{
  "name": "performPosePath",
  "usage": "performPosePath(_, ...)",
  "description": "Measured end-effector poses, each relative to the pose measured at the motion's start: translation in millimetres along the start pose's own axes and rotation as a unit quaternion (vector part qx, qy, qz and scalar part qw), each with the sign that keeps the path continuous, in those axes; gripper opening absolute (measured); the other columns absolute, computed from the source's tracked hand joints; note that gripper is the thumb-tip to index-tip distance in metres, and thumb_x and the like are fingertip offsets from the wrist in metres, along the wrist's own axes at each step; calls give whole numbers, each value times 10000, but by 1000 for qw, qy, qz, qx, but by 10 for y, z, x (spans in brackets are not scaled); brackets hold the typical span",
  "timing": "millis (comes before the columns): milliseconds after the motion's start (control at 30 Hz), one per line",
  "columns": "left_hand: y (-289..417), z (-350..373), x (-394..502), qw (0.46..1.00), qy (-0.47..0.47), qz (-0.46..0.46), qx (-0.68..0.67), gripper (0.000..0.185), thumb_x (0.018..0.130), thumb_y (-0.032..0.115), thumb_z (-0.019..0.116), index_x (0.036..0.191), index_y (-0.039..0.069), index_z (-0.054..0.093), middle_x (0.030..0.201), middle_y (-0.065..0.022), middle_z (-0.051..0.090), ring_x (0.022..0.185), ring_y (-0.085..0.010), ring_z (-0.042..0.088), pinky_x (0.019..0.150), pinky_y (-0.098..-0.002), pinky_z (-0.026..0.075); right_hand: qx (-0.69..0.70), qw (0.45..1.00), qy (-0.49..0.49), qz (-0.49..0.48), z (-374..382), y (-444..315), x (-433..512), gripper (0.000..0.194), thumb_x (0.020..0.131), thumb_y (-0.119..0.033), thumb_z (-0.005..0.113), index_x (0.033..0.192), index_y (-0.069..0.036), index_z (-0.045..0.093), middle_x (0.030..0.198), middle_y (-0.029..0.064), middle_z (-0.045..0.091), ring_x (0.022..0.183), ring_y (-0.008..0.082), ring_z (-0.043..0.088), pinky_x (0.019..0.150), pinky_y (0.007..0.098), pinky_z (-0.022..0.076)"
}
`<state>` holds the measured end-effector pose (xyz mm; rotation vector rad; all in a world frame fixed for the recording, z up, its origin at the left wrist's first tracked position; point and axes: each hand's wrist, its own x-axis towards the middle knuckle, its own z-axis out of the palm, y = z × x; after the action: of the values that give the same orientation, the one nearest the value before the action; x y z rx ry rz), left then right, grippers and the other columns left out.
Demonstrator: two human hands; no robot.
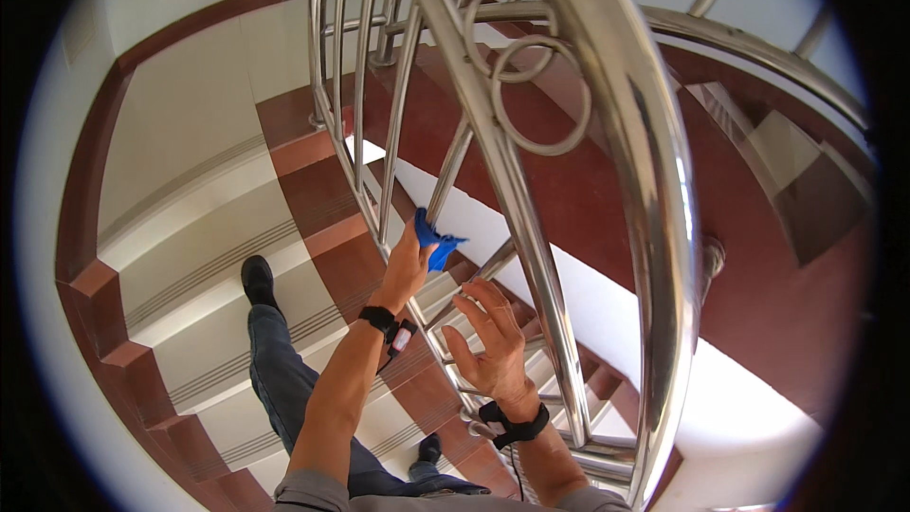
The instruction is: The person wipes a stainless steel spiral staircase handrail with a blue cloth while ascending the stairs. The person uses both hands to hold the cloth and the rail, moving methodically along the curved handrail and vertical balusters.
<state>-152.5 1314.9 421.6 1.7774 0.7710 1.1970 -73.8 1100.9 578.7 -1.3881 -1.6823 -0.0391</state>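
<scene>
My left hand (pixel 408 260) grips a blue cloth (pixel 441 250), pressed around a slim upright metal baluster (pixel 451 165) of the stair railing. Part of the cloth hangs loose to the right of the fingers. Lower and to the right, my right hand (pixel 492 341) is held with its fingers spread and nothing in them, near the railing's lower bars. The polished metal handrail (pixel 643 128) curves past on the right, with a thinner sloping rail (pixel 498 135) beside it. Two metal rings (pixel 542 96) sit between these rails. Both wrists wear black straps.
Pale stair treads (pixel 213 227) with grooved edges and a red-brown tiled border (pixel 323 217) lie under and left of me. My feet in black shoes (pixel 257 277) stand on different steps. Beyond the railing are a white ledge (pixel 604 299) and a dark red floor (pixel 569 227).
</scene>
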Motion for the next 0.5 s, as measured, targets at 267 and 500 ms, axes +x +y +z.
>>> performPosePath(267,1185,-309,819,989,70,117,-65,446,1104,108,717,1496,-20,547,1177,-167,751,1048,-231,720,976,-370,582,9,999,44,-29,-383,-208,-115,467,882,-34,875,1329,4,746,1396,230,692,1343,474,669,1094,529,583)
performPosePath(500,1731,-810,536,966,152,171,-119,383,1115,121,719,1463,9,605,1305,-64,714,1164,-151,671,1057,-335,546,8,994,95,-45,-968,-419,-293,467,878,-67,890,1318,3,751,1390,231,695,1338,475,671,1114,542,566)
